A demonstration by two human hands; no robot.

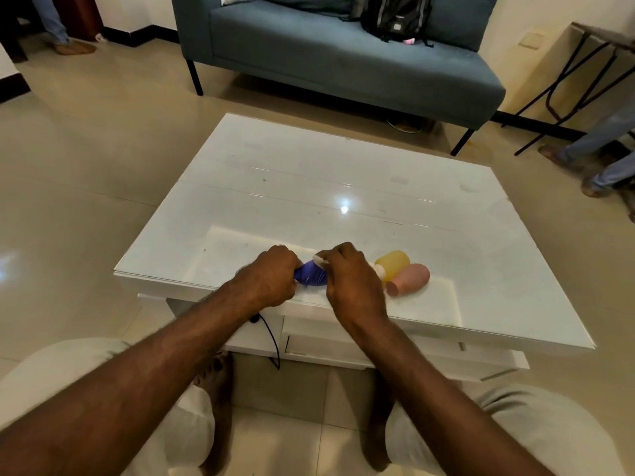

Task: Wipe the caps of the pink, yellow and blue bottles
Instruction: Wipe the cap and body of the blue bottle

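Note:
A blue bottle [310, 274] lies between my hands near the front edge of the white table [309, 187]. My left hand [271, 276] grips its body. Curled round the cap end, my right hand [350, 280] pinches a small white wipe [319, 260] there; the cap itself is hidden under the fingers. Just right of that hand a yellow bottle [394, 263] lies on its side with its white cap pointing toward me. Touching it on the right is a pink bottle [410, 278], also on its side, cap toward me.
A blue sofa [336, 56] with a black backpack [395, 17] stands beyond the table. Other people's legs show at the far left [58, 25] and at the right [598, 156]. A folding table [584, 63] stands at the right wall. My knees and bare feet are below the table's front edge.

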